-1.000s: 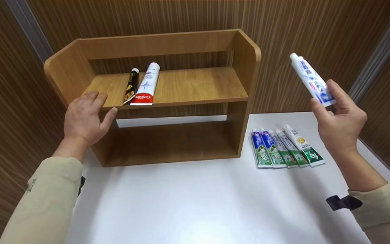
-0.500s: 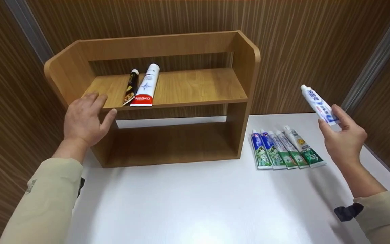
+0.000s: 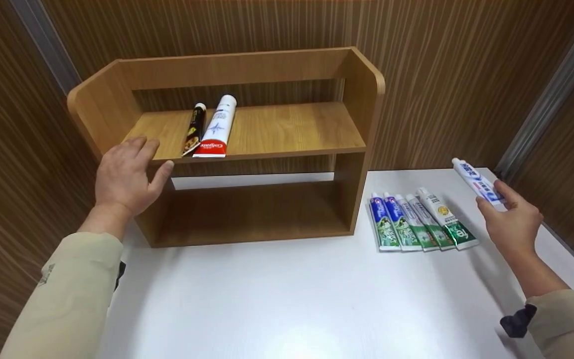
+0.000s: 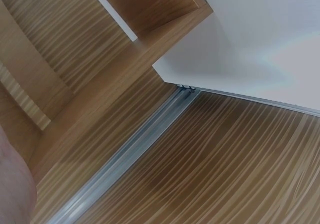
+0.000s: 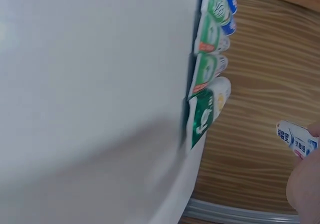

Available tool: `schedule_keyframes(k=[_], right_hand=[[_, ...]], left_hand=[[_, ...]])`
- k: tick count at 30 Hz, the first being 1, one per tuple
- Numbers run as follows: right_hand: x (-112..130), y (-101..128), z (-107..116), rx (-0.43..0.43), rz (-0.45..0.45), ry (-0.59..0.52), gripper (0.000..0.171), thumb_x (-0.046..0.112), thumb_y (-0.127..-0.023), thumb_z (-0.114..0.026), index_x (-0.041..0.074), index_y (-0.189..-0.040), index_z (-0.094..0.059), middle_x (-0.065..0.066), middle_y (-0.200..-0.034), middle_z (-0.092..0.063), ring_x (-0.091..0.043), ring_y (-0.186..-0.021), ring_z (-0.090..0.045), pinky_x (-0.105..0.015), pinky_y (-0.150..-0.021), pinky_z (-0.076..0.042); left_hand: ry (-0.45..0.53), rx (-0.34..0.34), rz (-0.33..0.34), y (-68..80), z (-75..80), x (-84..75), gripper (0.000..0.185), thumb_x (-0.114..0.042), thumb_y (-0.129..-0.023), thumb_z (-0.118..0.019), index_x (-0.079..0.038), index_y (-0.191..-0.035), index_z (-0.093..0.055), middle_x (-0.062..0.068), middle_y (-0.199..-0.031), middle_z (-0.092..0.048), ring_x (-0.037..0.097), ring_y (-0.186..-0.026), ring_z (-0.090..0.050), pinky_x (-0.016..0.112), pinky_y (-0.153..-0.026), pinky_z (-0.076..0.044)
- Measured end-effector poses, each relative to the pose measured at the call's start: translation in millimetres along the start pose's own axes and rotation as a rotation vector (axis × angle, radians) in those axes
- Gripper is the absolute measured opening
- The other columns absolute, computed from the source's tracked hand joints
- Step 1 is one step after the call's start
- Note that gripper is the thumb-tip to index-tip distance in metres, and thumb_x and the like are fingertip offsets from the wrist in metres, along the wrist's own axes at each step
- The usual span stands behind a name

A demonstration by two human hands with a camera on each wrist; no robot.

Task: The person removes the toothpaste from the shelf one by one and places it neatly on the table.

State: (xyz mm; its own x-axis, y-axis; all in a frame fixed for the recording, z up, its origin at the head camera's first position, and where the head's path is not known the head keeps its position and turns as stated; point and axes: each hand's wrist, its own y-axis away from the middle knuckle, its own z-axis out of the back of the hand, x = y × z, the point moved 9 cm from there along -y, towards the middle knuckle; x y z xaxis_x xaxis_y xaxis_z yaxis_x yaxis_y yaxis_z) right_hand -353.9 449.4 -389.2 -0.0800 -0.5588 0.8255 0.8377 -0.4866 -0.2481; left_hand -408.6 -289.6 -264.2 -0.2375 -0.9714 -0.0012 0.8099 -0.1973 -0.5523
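Here the right hand (image 3: 511, 224) reaches forward near the right edge of the white table (image 3: 287, 299), pinching a white-and-blue toothpaste tube (image 3: 477, 181) that points up and away, just right of the row of five tubes (image 3: 419, 222). Farther, the left hand (image 3: 125, 174) rests with relaxed, straight fingers on the front left edge of the wooden shelf (image 3: 247, 129), grasping nothing.

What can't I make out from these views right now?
- Right hand: in the head view its fingers cover the crimped end of the white-and-blue tube; the right wrist view cuts the hand off at the edge.
- Left hand: it rests on the wooden shelf; the left wrist view shows only a blurred sliver at its corner.
- Print on the five tubes on the table: too small to read.
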Motion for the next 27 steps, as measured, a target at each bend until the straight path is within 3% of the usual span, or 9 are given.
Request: schedule_keyframes(k=[10, 20, 27], right_hand=[[-28.6, 0.1, -5.1, 0.095, -0.053, 0.057, 0.073, 0.05, -0.105, -0.06, 0.02, -0.166, -0.034, -0.014, -0.17, -0.034, -0.044, -0.156, -0.03, -0.058, -0.129, -0.017], [-44.1, 3.0, -13.9, 0.163, -0.051, 0.096, 0.072, 0.045, -0.107, -0.06, 0.014, -0.166, -0.033, -0.021, -0.168, -0.034, -0.048, -0.152, -0.035, -0.063, -0.123, -0.028], [-54.0, 5.6, -20.2, 0.216, -0.077, 0.097, 0.073, 0.043, -0.107, -0.06, 0.011, -0.166, -0.032, -0.025, -0.168, -0.032, -0.05, -0.154, -0.031, -0.064, -0.122, -0.03]], left_hand=[[0.007, -0.004, -0.007, -0.1, 0.4, 0.1, 0.068, -0.058, -0.108, -0.045, -0.008, -0.153, -0.053, 0.024, -0.158, -0.048, 0.043, -0.148, -0.042, 0.06, -0.125, -0.029], [0.014, 0.002, -0.01, -0.5, -0.3, 0.2, 0.069, -0.059, -0.108, -0.044, -0.008, -0.154, -0.052, 0.024, -0.159, -0.047, 0.043, -0.149, -0.041, 0.061, -0.124, -0.028], [0.009, -0.019, -0.032, -1.0, 1.2, -0.8, 0.067, -0.057, -0.108, -0.045, -0.007, -0.151, -0.053, 0.025, -0.156, -0.049, 0.043, -0.147, -0.043, 0.061, -0.123, -0.031]])
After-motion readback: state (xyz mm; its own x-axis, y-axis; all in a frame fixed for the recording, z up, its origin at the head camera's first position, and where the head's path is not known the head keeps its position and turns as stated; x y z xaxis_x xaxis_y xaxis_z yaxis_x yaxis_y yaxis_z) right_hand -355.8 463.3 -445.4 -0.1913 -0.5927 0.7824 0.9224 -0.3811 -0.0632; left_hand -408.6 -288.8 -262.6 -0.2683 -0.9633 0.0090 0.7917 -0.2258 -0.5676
